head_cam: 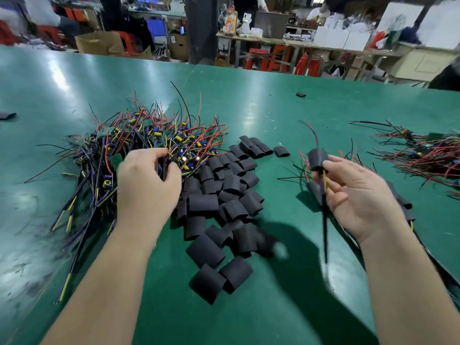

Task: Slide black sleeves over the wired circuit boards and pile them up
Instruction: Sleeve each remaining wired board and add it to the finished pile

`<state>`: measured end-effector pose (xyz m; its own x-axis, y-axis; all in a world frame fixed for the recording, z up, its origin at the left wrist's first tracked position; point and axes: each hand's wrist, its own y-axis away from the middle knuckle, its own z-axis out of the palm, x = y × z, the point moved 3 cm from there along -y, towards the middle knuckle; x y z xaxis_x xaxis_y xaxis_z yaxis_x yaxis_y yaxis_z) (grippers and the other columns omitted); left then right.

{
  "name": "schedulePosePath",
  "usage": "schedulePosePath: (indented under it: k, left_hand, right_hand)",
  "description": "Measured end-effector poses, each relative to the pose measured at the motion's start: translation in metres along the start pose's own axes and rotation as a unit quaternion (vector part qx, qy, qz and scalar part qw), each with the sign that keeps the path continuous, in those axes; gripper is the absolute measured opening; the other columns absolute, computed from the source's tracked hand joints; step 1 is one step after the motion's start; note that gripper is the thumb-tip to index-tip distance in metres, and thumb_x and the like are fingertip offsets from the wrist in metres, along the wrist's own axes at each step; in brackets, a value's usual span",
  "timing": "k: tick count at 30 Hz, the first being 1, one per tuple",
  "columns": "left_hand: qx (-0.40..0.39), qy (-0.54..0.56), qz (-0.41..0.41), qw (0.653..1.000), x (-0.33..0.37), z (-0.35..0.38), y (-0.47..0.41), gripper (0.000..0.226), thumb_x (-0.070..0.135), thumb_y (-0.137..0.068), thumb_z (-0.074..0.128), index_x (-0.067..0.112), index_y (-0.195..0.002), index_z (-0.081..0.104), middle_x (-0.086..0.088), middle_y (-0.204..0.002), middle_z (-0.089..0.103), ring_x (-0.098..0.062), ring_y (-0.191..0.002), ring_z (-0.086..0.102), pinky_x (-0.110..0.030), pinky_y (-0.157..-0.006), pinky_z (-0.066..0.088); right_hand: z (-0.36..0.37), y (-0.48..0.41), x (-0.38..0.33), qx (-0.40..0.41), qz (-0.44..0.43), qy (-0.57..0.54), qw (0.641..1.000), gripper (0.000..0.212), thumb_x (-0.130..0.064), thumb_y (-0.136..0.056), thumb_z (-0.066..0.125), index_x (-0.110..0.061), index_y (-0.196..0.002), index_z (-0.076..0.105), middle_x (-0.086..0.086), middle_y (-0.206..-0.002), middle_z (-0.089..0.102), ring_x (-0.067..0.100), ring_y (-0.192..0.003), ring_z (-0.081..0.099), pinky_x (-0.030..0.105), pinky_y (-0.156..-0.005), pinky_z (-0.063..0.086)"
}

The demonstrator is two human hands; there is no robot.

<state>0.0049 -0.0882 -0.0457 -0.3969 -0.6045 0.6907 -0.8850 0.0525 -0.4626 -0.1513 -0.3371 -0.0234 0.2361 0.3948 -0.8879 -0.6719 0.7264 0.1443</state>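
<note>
A tangled heap of wired circuit boards (149, 143) with red, black and yellow leads lies left of centre on the green table (273, 108). My left hand (146, 185) reaches into its near edge, fingers curled round a bundle of dark wires. Several loose black sleeves (224, 200) are strewn in the middle. My right hand (358, 195) is raised at the right, pinching a sleeved board (317, 159) by its yellow and black wires. Under that hand lies a pile of sleeved boards (403, 207), mostly hidden.
A second tangle of wired boards (428, 155) sits at the far right edge. Stray sleeves lie at the far left (7, 115) and far back (300, 95). Beyond the table's far edge are cardboard boxes, red stools and benches.
</note>
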Motion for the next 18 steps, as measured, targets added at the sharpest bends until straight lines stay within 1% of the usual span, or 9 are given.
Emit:
schedulePosePath:
  k: [1,3,5,6,8,10,13,16,18]
  left_hand:
    - [-0.012,-0.082,0.005,0.997,-0.008,0.003,-0.002,0.036,0.028,-0.085,0.063,0.014,-0.117,0.063,-0.009,-0.116,0.059,-0.027,-0.108,0.052,-0.036,-0.095,0.038]
    - [-0.046,-0.182,-0.023,0.982,-0.017,0.007,-0.003,0.049,0.041,-0.084,0.063,0.016,-0.125,0.058,-0.012,-0.123,0.054,-0.036,-0.115,0.043,-0.046,-0.096,0.033]
    - [-0.068,-0.238,-0.027,0.968,-0.021,0.012,-0.004,0.05,0.049,-0.084,0.061,0.021,-0.125,0.059,-0.009,-0.117,0.059,-0.035,-0.112,0.047,-0.045,-0.092,0.031]
    - [-0.067,-0.248,-0.019,0.966,-0.022,0.013,-0.005,0.048,0.05,-0.083,0.061,0.024,-0.123,0.06,-0.006,-0.111,0.064,-0.034,-0.109,0.05,-0.043,-0.089,0.03]
    - [-0.051,-0.239,-0.019,0.97,-0.022,0.013,-0.009,0.041,0.05,-0.084,0.06,0.027,-0.117,0.063,0.0,-0.097,0.07,-0.031,-0.102,0.054,-0.04,-0.085,0.027]
    - [-0.031,-0.22,-0.025,0.975,-0.023,0.013,-0.013,0.033,0.05,-0.086,0.058,0.027,-0.109,0.066,0.005,-0.083,0.071,-0.028,-0.093,0.058,-0.039,-0.083,0.026]
    - [-0.018,-0.211,-0.037,0.977,-0.024,0.011,-0.015,0.028,0.047,-0.089,0.055,0.025,-0.091,0.071,0.004,-0.071,0.07,-0.026,-0.078,0.06,-0.038,-0.083,0.026]
    - [-0.026,-0.194,-0.062,0.979,-0.025,0.009,-0.015,0.03,0.044,-0.091,0.054,0.023,-0.075,0.069,0.003,-0.063,0.066,-0.024,-0.063,0.053,-0.038,-0.081,0.026]
    - [-0.031,-0.151,-0.076,0.985,-0.024,0.008,-0.015,0.028,0.042,-0.091,0.055,0.024,-0.075,0.068,0.005,-0.062,0.065,-0.024,-0.065,0.053,-0.038,-0.084,0.028]
  right_hand:
    - [-0.007,-0.003,-0.005,0.016,-0.031,0.025,0.999,0.012,0.004,-0.087,0.057,-0.008,-0.087,0.061,0.002,-0.055,0.065,0.008,-0.047,0.06,0.011,-0.044,0.045]
    - [-0.021,-0.01,-0.012,0.038,-0.083,0.084,0.992,0.012,0.003,-0.087,0.06,-0.009,-0.086,0.064,-0.001,-0.055,0.065,0.008,-0.047,0.057,0.014,-0.047,0.047]
    - [-0.034,-0.017,-0.014,0.069,-0.125,0.176,0.974,0.01,-0.002,-0.085,0.065,-0.011,-0.088,0.066,-0.001,-0.06,0.066,0.008,-0.046,0.058,0.019,-0.047,0.048]
    - [-0.041,-0.021,-0.014,0.098,-0.151,0.254,0.95,0.01,-0.005,-0.084,0.068,-0.015,-0.087,0.067,0.0,-0.064,0.067,0.007,-0.047,0.058,0.02,-0.05,0.048]
    - [-0.05,-0.026,-0.012,0.154,-0.209,0.434,0.863,0.007,-0.012,-0.082,0.069,-0.018,-0.083,0.066,-0.002,-0.07,0.068,0.006,-0.054,0.059,0.019,-0.057,0.043]
    - [-0.053,-0.03,-0.01,0.174,-0.244,0.54,0.787,0.007,-0.009,-0.082,0.067,-0.016,-0.083,0.069,0.002,-0.074,0.067,0.016,-0.067,0.06,0.017,-0.06,0.04]
    - [-0.055,-0.036,-0.005,0.178,-0.252,0.641,0.703,0.014,-0.006,-0.083,0.064,-0.008,-0.091,0.076,0.02,-0.095,0.067,0.035,-0.096,0.058,0.033,-0.087,0.043]
    - [-0.053,-0.034,-0.002,0.199,-0.231,0.673,0.674,0.019,-0.009,-0.083,0.063,-0.013,-0.096,0.076,0.022,-0.107,0.059,0.044,-0.101,0.052,0.044,-0.09,0.044]
    - [-0.048,-0.03,-0.001,0.202,-0.24,0.666,0.676,0.021,-0.011,-0.081,0.063,-0.016,-0.097,0.076,0.019,-0.108,0.057,0.043,-0.101,0.052,0.045,-0.088,0.045]
